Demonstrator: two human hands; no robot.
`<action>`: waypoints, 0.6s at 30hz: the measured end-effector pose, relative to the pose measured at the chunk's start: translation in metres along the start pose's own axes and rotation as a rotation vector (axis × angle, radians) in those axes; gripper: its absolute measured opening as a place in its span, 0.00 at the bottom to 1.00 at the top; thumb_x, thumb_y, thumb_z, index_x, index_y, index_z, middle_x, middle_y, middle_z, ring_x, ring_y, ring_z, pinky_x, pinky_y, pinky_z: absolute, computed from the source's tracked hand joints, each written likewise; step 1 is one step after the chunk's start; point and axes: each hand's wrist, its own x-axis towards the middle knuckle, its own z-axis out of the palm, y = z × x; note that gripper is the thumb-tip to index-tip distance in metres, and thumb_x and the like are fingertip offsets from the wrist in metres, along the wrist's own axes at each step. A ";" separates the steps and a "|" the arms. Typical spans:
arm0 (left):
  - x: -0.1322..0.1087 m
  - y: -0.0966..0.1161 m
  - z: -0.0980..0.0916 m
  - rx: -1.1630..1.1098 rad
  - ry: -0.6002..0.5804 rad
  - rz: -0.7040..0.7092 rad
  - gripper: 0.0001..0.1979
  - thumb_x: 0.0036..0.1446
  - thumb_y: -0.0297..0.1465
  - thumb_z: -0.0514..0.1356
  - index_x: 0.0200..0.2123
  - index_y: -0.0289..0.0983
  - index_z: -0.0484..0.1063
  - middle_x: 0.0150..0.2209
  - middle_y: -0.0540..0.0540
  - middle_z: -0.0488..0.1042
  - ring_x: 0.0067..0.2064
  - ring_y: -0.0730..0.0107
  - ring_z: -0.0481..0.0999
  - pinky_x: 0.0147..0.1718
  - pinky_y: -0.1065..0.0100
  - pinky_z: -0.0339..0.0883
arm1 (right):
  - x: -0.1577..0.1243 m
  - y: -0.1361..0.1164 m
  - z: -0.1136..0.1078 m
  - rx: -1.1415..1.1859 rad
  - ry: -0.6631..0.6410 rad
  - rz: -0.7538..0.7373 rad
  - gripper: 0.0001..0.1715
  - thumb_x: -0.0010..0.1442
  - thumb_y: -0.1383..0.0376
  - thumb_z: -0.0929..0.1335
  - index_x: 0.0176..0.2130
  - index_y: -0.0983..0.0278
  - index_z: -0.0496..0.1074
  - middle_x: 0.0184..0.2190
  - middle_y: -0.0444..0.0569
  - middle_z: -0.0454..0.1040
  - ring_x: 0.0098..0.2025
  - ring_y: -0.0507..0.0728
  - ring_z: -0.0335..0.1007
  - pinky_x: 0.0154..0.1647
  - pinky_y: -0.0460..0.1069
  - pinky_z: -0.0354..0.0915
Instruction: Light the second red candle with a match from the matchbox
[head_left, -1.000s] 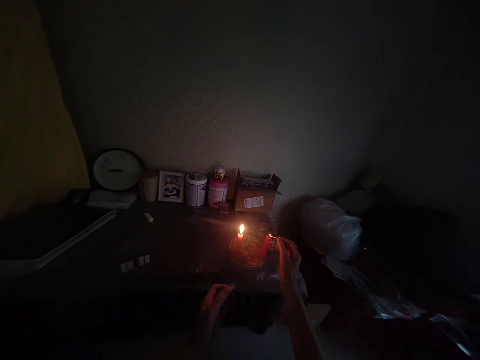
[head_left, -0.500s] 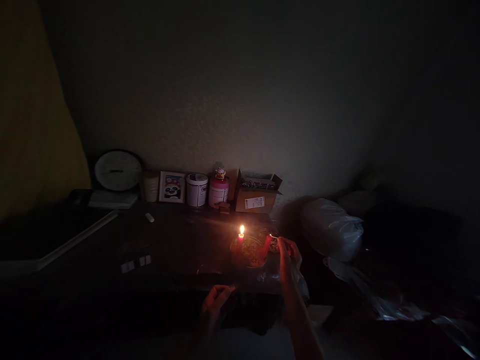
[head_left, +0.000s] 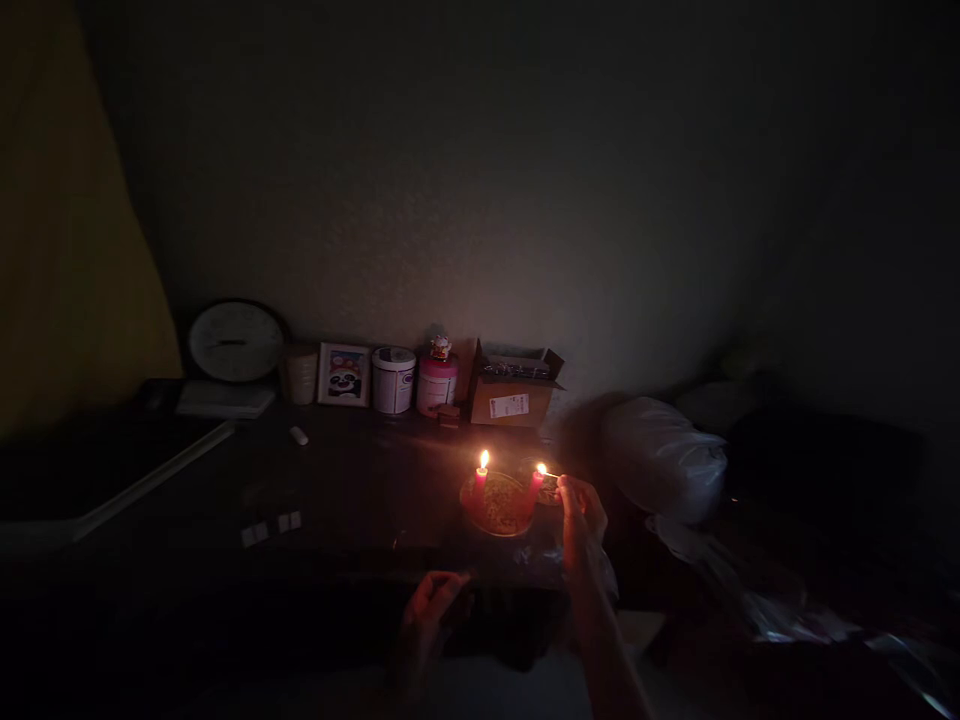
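My right hand (head_left: 583, 500) pinches a thin matchstick (head_left: 553, 475), its tip at the wick of the right red candle (head_left: 537, 484), where a flame burns. A second red candle (head_left: 481, 479) stands lit to the left. Between and below the two candles lies a round dish (head_left: 504, 532) with a mottled surface; whether the candles stand in it or at its edge I cannot tell. My left hand (head_left: 435, 597) is closed, low in front of the table edge; what its fingers hold, if anything, is too dark to make out.
Along the wall stand a clock (head_left: 237, 341), a cup (head_left: 301, 375), a panda picture frame (head_left: 344, 375), a white tin (head_left: 394, 380), a pink-lidded tub (head_left: 437, 386) with a figurine, and an open cardboard box (head_left: 510, 402). A white plastic bag (head_left: 664, 455) bulges at right.
A bright flame now shows at the right candle's tip, where only a faint glow was before. My right hand has shifted very slightly right. My left hand has stayed in place.
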 end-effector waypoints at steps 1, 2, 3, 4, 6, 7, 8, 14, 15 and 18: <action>-0.001 0.000 0.000 -0.001 0.001 0.000 0.15 0.39 0.38 0.70 0.27 0.35 0.72 0.30 0.47 0.80 0.30 0.70 0.77 0.31 0.70 0.68 | 0.000 -0.001 0.000 0.007 0.000 0.003 0.16 0.50 0.53 0.68 0.31 0.63 0.73 0.27 0.43 0.72 0.32 0.54 0.66 0.34 0.48 0.62; -0.001 0.000 0.001 -0.005 0.002 0.002 0.15 0.39 0.38 0.70 0.27 0.35 0.72 0.31 0.47 0.80 0.31 0.70 0.77 0.31 0.70 0.68 | 0.000 -0.002 0.000 0.008 -0.003 0.004 0.15 0.50 0.54 0.68 0.31 0.63 0.73 0.26 0.43 0.72 0.31 0.54 0.66 0.34 0.48 0.62; -0.002 0.001 0.001 -0.008 0.006 0.002 0.15 0.39 0.38 0.70 0.27 0.35 0.72 0.31 0.47 0.80 0.31 0.70 0.77 0.31 0.70 0.68 | 0.001 -0.005 -0.001 0.021 -0.006 0.009 0.15 0.50 0.54 0.68 0.30 0.63 0.73 0.25 0.43 0.72 0.31 0.54 0.67 0.34 0.48 0.62; -0.002 0.001 0.001 -0.011 0.008 -0.001 0.15 0.39 0.38 0.70 0.27 0.36 0.72 0.31 0.47 0.80 0.31 0.71 0.77 0.31 0.71 0.67 | 0.001 -0.008 -0.002 0.057 -0.005 0.027 0.14 0.50 0.54 0.69 0.30 0.63 0.73 0.25 0.42 0.72 0.30 0.53 0.67 0.34 0.48 0.63; -0.002 0.001 0.001 -0.014 0.013 -0.015 0.16 0.37 0.39 0.70 0.27 0.36 0.72 0.28 0.48 0.79 0.30 0.71 0.76 0.31 0.71 0.67 | 0.003 -0.018 -0.008 0.201 -0.011 0.097 0.13 0.47 0.56 0.71 0.30 0.62 0.72 0.26 0.41 0.72 0.30 0.53 0.68 0.32 0.48 0.64; -0.002 0.001 0.001 -0.016 0.013 -0.023 0.17 0.36 0.40 0.70 0.26 0.36 0.72 0.27 0.48 0.79 0.30 0.71 0.76 0.31 0.70 0.67 | 0.005 -0.023 -0.014 0.298 -0.026 0.145 0.13 0.46 0.57 0.72 0.30 0.62 0.72 0.27 0.41 0.72 0.29 0.52 0.68 0.32 0.48 0.65; -0.002 0.001 0.001 -0.015 0.015 -0.028 0.18 0.35 0.40 0.71 0.26 0.36 0.72 0.26 0.49 0.79 0.29 0.71 0.76 0.31 0.70 0.67 | 0.007 -0.028 -0.020 0.397 -0.056 0.192 0.13 0.44 0.57 0.73 0.30 0.62 0.71 0.27 0.41 0.72 0.29 0.52 0.68 0.32 0.47 0.66; -0.003 0.002 0.002 0.012 0.051 -0.014 0.17 0.36 0.41 0.70 0.25 0.36 0.71 0.24 0.50 0.78 0.27 0.71 0.75 0.30 0.69 0.66 | 0.014 -0.018 -0.062 0.236 -0.241 0.152 0.17 0.44 0.51 0.71 0.23 0.62 0.69 0.22 0.42 0.69 0.25 0.50 0.65 0.25 0.45 0.62; -0.003 0.002 0.002 0.017 0.048 -0.019 0.17 0.36 0.40 0.70 0.26 0.36 0.71 0.25 0.49 0.78 0.28 0.71 0.76 0.30 0.69 0.66 | 0.014 -0.012 -0.066 0.107 -0.216 0.126 0.17 0.42 0.51 0.72 0.22 0.62 0.69 0.22 0.43 0.69 0.25 0.51 0.65 0.25 0.46 0.62; -0.003 0.001 -0.001 0.026 0.029 -0.031 0.16 0.38 0.40 0.69 0.27 0.36 0.71 0.31 0.46 0.80 0.30 0.69 0.77 0.31 0.69 0.66 | 0.013 0.001 -0.073 -0.076 -0.139 0.108 0.15 0.37 0.55 0.74 0.22 0.63 0.71 0.22 0.46 0.71 0.27 0.54 0.65 0.27 0.47 0.62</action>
